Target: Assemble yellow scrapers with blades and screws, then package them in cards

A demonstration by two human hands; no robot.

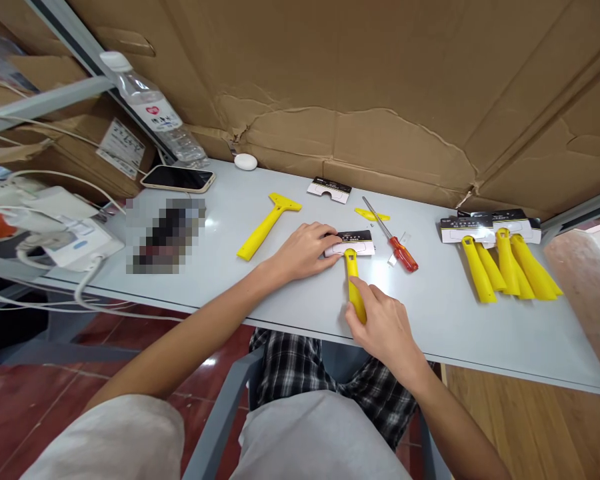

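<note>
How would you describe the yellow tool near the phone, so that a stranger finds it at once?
On the pale grey table, look between the phone and the left hand. There, the yellow tool lies slanted, its wide head pointing away from the person. Unlike the other yellow pieces, it has no card.

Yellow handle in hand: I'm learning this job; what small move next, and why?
Perhaps press the card down with the left hand, whose fingers rest on its left end, since the right hand holds the yellow handle with its end at the card's edge.
</note>
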